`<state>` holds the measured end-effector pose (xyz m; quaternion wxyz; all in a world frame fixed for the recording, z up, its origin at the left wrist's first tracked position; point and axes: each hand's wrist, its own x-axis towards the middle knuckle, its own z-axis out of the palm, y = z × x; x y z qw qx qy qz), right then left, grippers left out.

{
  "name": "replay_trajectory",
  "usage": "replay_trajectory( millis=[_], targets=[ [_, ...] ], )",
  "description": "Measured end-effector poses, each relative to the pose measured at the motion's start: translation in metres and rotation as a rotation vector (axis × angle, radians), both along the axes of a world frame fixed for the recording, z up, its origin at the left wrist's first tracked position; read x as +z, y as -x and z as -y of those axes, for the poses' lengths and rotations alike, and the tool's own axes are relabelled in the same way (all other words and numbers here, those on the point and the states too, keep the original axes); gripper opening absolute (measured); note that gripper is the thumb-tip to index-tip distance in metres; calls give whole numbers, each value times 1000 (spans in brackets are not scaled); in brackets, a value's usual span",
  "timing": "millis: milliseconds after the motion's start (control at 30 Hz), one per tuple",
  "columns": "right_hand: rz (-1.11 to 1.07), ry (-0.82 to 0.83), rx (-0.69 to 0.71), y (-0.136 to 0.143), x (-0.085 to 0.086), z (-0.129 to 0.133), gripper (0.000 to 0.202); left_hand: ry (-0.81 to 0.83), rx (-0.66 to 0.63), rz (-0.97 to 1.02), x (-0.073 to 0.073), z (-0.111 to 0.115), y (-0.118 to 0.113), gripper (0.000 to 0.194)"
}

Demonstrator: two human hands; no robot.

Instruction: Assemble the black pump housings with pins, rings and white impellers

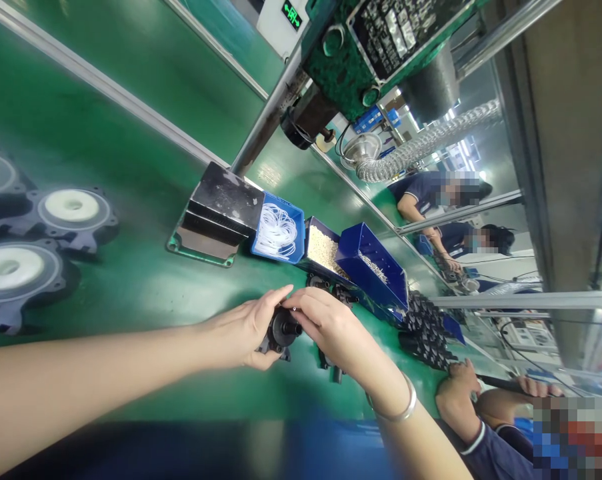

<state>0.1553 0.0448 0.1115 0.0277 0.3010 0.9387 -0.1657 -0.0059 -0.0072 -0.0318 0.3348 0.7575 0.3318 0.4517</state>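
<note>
Over the green bench, my left hand (248,330) is closed around a black plastic part (285,329) with a round flange and a short spout. My right hand (331,327), a silver bangle on its wrist, reaches to the top of that part. Its thumb and fingers are pinched together, and a tiny pale tip shows at them, too small to name. Beyond my hands stand a blue tray (301,233) of white rings, a bin (311,257) of small cream pieces and a blue bin (353,241) of small metal pieces.
Grey housings with white centres (71,205) lie on the left. A green machine head (381,53) overhangs the bench from its black base (225,200). Black parts (425,327) are piled at right, near a co-worker's hands (463,390). Other people sit beyond the frame rails.
</note>
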Motion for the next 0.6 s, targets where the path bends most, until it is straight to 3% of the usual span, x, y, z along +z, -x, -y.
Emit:
replay_trajectory(
  millis=[333,600],
  targets=[
    [-107,58,-35,-5,0,-3,18,29,-18,-11,-4,1,-1,107],
    [-139,8,-70,-3,-3,-3,17,37,-32,13,-4,1,0,107]
  ],
)
